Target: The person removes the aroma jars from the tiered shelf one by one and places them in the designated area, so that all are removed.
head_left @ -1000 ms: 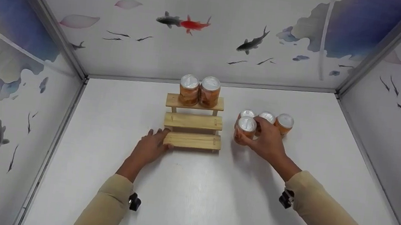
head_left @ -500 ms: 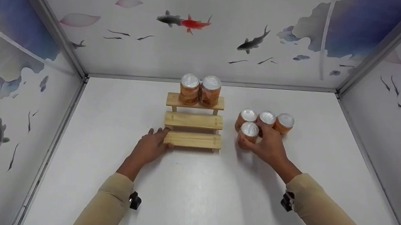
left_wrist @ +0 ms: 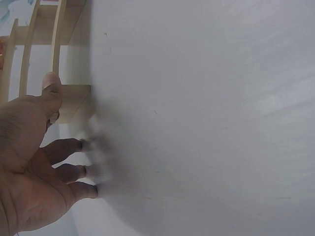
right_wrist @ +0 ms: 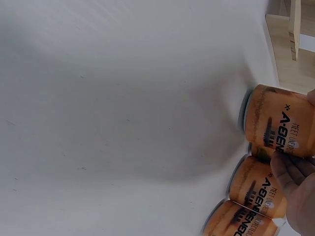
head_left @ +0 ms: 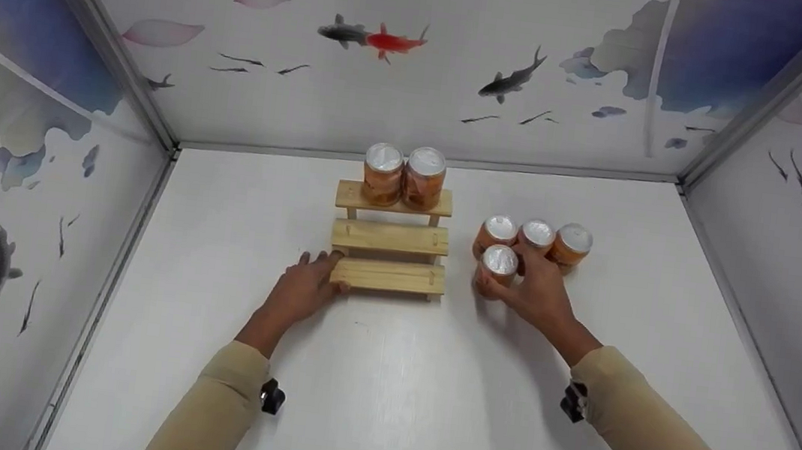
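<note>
Wooden rack (head_left: 390, 237): flat steps, lowest pinched by left hand (head_left: 299, 293). Right of rack: round orange can (right_wrist: 275, 118), shiny top, black letters, gripped by right hand (head_left: 543, 292), fingers curled.

I am looking at a white table (head_left: 367, 387) and pale walls (head_left: 412, 124), where a painted red fish (head_left: 394, 43) is touching a dark fish (head_left: 342, 31) and pink petals (head_left: 163, 33) are floating.

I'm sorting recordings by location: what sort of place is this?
Likely a staged work booth: fish-printed wall panels joined by grey metal framing enclose three visible sides of a white work surface.
</note>
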A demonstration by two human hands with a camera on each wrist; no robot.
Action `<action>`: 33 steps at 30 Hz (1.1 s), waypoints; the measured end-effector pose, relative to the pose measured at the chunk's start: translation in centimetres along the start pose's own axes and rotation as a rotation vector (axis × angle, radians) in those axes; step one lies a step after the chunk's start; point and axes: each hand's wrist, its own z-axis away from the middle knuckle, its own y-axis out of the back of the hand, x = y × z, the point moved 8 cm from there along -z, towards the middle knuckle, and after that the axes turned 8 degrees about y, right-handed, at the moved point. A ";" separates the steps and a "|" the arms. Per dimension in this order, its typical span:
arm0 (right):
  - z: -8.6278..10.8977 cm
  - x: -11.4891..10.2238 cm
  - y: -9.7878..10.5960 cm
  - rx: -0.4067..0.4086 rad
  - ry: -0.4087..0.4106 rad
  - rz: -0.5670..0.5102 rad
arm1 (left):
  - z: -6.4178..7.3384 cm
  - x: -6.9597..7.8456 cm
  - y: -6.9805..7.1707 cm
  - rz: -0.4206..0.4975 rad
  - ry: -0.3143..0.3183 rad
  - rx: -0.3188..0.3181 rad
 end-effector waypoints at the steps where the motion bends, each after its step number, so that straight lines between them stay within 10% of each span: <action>1: 0.0 0.1 0.0 -0.001 -0.004 -0.001 | 0.0 0.0 0.0 0.001 0.001 0.001; 33: 0.1 0.1 -0.1 -0.040 -0.005 0.052 | -0.2 -0.2 -0.3 -0.013 0.027 -0.008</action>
